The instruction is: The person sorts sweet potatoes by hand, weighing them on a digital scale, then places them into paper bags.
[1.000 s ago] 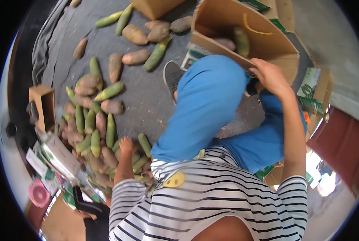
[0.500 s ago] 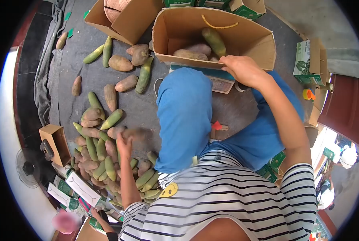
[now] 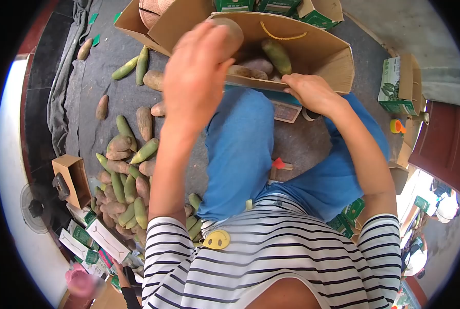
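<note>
My left hand (image 3: 194, 77), slightly blurred, is raised over the left end of an open cardboard box (image 3: 315, 49). Its fingers are closed round a brownish, oblong root vegetable (image 3: 232, 35), partly covered by the hand. On the box's near rim my right hand (image 3: 311, 91) is closed, its fingers bent over the cardboard edge. Inside that box lie a green elongated vegetable (image 3: 277, 55) and several brownish ones (image 3: 258, 65). A yellow cord handle (image 3: 284, 36) hangs on the far wall. Beneath the box a scale (image 3: 286, 112) partly shows.
A large pile of green and brown vegetables (image 3: 129, 190) lies on the dark ground sheet at left, others scattered above it. Another cardboard box (image 3: 181, 23) holds a pink hat. A green printed box (image 3: 394, 85) and orange tape (image 3: 396, 126) are at right. Other people show at the edges.
My left hand has moved up and away from the pile to above the box, carrying a brown root vegetable. My right hand has stayed on the box rim.
</note>
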A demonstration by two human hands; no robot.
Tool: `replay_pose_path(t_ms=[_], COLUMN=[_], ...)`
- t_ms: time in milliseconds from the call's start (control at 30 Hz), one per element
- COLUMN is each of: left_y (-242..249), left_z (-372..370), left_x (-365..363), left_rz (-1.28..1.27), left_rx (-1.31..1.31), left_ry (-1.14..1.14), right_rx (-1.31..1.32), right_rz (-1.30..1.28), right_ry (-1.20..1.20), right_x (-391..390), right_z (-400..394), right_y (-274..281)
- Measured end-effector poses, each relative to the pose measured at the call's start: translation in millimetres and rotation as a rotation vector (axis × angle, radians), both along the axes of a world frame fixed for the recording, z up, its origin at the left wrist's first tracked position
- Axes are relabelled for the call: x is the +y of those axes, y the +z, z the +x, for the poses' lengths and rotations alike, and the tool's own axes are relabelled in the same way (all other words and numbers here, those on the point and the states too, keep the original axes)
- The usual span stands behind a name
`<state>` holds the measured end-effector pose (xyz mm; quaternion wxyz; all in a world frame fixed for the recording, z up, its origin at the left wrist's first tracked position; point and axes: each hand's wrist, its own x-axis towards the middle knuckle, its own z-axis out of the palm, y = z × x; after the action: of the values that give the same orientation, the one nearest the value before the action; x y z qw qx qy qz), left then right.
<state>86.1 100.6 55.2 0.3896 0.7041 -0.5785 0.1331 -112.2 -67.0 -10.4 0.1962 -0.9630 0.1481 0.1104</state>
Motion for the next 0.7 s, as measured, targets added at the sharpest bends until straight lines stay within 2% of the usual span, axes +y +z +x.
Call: replay_pose_path(t_ms=[33, 167, 233, 333, 400, 467, 500, 533, 567, 600, 700], left_y=[-1.7, 15.1, 12.4, -15.3, -54.0, -102.2, -113.0, -147.0, -166.1, -187.5, -232.3], left_z=[-3.4, -6.6, -0.7, 7.7, 11.3, 7.9, -4.7, -6.8, -15.2, -22.8, -40.5], left_x=[-6.5, -9.9, 5.7, 37.2, 63.5, 100.8, 118.7, 144.0, 166.4, 186.0, 235.5], left_rz=[0.062, -0.193, -0.192, -0.054, -0.007, 0.186, 0.332, 0.439, 0.717, 0.893, 1.024], left_rx=[-0.078, 0.014, 0.15, 0.322, 0.479, 0.373, 0.567, 0.477, 0.629, 0.623, 0.662], left_ry=[-0.035, -0.06, -0.032, 0.071, 0.093, 0.183, 0.225, 0.193, 0.254, 0.254, 0.392], right_rx=[-0.001, -0.001, 0.016, -0.004, 0.039, 0.007, -0.011, -0.054, -0.097, -0.07, -0.017], right_rz=[0.002, 0.017, 0.015, 0.037, 0.068, 0.041, 0.034, 0.029, 0.02, 0.02, 0.014], right_ry=[0.004, 0.016, 0.006, -0.047, -0.036, -0.001, 0.023, 0.032, 0.033, 0.027, -0.015], right_x=[0.2, 1.3, 5.0, -3.6, -3.3, 0.4, 3.3, 5.7, 5.5, 3.1, 3.2], right_z=[-0.4, -4.3, -4.3, 0.1, 1.8, -1.0, -1.8, -1.7, -2.0, -2.4, 2.4], right_y=[-0.4, 0.0, -1.5, 5.4, 11.0, 5.0, 0.9, -0.9, -0.8, -0.3, 3.7])
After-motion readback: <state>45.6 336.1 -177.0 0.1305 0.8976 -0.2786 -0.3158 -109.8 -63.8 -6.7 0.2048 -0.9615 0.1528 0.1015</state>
